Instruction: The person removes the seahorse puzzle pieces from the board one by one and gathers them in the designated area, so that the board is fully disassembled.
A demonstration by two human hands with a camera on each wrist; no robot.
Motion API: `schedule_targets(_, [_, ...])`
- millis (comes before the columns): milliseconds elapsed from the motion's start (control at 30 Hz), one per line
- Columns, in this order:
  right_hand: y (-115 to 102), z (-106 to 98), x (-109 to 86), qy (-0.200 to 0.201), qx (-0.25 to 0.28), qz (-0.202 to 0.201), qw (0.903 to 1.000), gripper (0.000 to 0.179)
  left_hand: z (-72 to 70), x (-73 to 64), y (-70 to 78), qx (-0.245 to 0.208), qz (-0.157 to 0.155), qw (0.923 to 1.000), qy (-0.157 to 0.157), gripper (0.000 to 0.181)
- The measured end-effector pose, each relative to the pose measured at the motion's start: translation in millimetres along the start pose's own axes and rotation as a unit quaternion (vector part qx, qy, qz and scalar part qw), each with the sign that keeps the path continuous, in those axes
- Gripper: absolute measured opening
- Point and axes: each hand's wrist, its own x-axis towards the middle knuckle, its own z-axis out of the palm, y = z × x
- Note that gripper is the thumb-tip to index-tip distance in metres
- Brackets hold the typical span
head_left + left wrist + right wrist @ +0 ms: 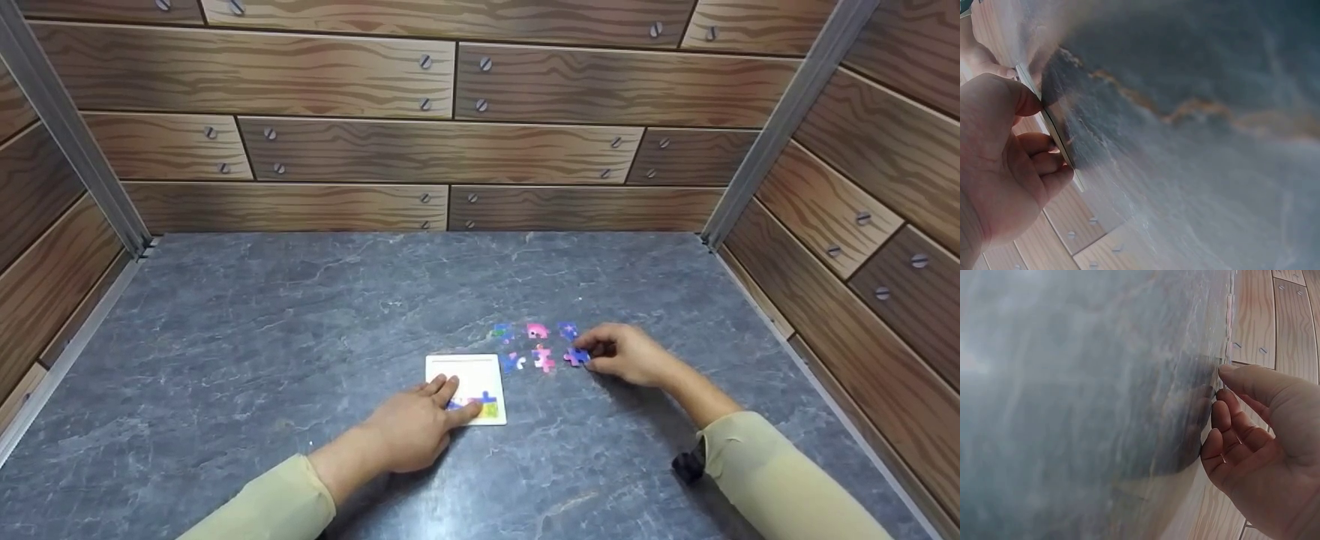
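Note:
A white puzzle tray (pixel 463 367) lies flat on the grey marbled tabletop, a strip of colourful joined pieces (pixel 489 409) along its near edge. My left hand (pixel 409 427) rests on the tray from the left, fingers spread over it and thumb across the joined pieces. In the left wrist view the tray (pixel 1058 135) shows edge-on under the fingertips. To the right of the tray, my right hand (pixel 628 355) pinches a blue-purple puzzle piece (pixel 576 357) between thumb and fingers, low at the tabletop. The right wrist view shows thumb and fingertips (pixel 1227 370) meeting at the table surface.
Several loose pieces lie in two rows between tray and right hand: a blue-green piece (pixel 502 331), a pink piece (pixel 537 331), a purple piece (pixel 568 330), a blue-white piece (pixel 513 362) and another pink piece (pixel 543 358). Wood-patterned walls (pixel 337 150) enclose the table.

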Motion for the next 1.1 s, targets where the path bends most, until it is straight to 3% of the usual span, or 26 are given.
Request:
schedule_targets(233, [1.1,1.1,-0.3,0.002,0.002,0.001,1.0000,0.030,-0.5,-1.7,1.3,0.000,0.010,0.9999,0.012,0.057])
schedule_targets(467, [0.2,0.3,-1.0,0.008,-0.006,-0.014,0.9999,0.030,-1.1,-1.3,1.2,-0.003,-0.001,1.0000,0.002,0.057])
schedule_targets(1100, [2.9,2.6,-1.1,0.002,0.014,-0.002,0.9999,0.029,1.5,-0.5,0.3,-0.001,-0.001,1.0000,0.005,0.056])
